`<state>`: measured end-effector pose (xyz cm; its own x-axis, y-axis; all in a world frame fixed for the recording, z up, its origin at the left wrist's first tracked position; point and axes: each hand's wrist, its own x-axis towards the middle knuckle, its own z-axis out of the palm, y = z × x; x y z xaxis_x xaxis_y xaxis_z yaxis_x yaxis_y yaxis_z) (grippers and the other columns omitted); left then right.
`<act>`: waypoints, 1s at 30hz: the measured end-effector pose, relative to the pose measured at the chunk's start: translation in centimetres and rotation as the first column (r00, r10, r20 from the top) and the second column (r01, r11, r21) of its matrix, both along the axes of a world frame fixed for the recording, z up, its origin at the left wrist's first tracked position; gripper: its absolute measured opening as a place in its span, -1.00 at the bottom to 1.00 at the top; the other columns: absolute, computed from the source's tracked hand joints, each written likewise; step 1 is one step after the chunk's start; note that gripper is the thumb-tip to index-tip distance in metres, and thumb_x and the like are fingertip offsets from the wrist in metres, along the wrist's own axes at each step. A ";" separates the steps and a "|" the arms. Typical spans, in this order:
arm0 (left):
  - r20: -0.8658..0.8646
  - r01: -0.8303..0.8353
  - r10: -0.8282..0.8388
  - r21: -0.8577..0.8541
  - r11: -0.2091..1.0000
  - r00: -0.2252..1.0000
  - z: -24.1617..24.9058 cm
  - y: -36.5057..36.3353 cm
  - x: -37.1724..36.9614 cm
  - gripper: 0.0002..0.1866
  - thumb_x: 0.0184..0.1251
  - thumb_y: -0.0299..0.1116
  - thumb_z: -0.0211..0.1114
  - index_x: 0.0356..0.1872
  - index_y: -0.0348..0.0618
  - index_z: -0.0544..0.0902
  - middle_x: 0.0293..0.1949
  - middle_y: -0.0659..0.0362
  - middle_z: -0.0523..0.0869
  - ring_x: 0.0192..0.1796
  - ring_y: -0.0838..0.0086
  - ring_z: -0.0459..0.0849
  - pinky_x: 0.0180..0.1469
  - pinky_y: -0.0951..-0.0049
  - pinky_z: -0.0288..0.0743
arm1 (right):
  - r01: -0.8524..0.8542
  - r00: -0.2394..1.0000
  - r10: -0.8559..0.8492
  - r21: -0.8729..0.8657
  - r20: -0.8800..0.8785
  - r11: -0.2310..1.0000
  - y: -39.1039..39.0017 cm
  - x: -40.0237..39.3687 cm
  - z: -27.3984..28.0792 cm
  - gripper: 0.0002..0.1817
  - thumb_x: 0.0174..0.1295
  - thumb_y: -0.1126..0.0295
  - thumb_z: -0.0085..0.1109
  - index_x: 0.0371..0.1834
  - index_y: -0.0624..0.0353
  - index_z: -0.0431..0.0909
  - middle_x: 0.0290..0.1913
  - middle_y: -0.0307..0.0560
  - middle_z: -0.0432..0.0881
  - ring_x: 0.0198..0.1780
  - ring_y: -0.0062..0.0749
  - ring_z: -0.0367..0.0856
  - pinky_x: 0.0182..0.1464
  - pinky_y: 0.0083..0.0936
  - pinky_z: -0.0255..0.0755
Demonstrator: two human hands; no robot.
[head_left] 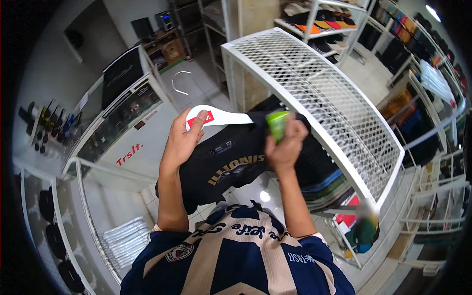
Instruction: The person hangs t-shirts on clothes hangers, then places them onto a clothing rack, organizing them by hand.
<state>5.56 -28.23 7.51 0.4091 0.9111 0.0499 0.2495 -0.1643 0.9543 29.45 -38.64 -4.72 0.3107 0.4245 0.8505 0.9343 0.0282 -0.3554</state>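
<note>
My left hand [183,138] is closed around the white clothes hanger [228,118] near its neck, with the thumb over a red label. Above the fingers the metal hook [181,82] points up. A black T-shirt [221,157] with gold lettering across the chest hangs from the hanger. My right hand [287,147], smeared by motion, pinches a bright green thing [278,123] with pale marks over the shirt's shoulder. Blur hides what kind of thing it is.
A white mesh-topped rack [314,73] stands close on the right, with dark clothes [319,172] under it. At left is a glass display counter [128,113]. Folded plastic-wrapped packs [125,241] lie low at left. Shelves of caps [319,24] are behind.
</note>
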 end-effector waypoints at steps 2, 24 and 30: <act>0.022 -0.085 0.085 0.020 0.996 0.996 -0.2 0.7 -2.6 -0.60 0.62 0.02 0.23 -0.04 -0.16 0.66 -0.55 0.39 0.48 -0.56 0.77 0.36 -0.58 0.68 0.15 | 0.218 0.899 -0.234 -0.084 -0.370 0.972 1.7 1.4 0.3 -0.23 0.38 0.24 0.34 0.59 0.23 0.24 0.14 0.30 0.41 0.17 0.17 0.48 0.23 -0.03 0.41; 0.037 0.060 -0.063 0.085 0.995 0.997 -4.2 9.4 -10.5 -0.56 0.60 -0.02 0.26 -0.25 -0.28 0.56 -0.54 0.23 0.52 -0.47 0.61 0.41 -0.38 0.46 0.37 | -0.154 0.981 0.150 -0.021 -0.124 0.988 7.8 -14.2 2.9 -0.16 0.22 0.31 0.49 0.55 0.23 0.32 0.14 0.33 0.49 0.12 0.15 0.50 0.20 -0.12 0.44; 0.026 0.035 -0.038 0.120 0.992 0.999 -4.9 11.5 -12.7 -0.57 0.60 -0.04 0.27 -0.23 -0.29 0.57 -0.54 0.21 0.55 -0.44 0.60 0.40 -0.34 0.46 0.39 | 0.278 0.811 -0.409 -0.339 -0.418 0.899 8.5 -7.2 -5.7 -0.29 0.43 0.28 0.29 0.58 0.26 0.26 0.12 0.32 0.45 0.14 0.22 0.50 0.20 -0.10 0.43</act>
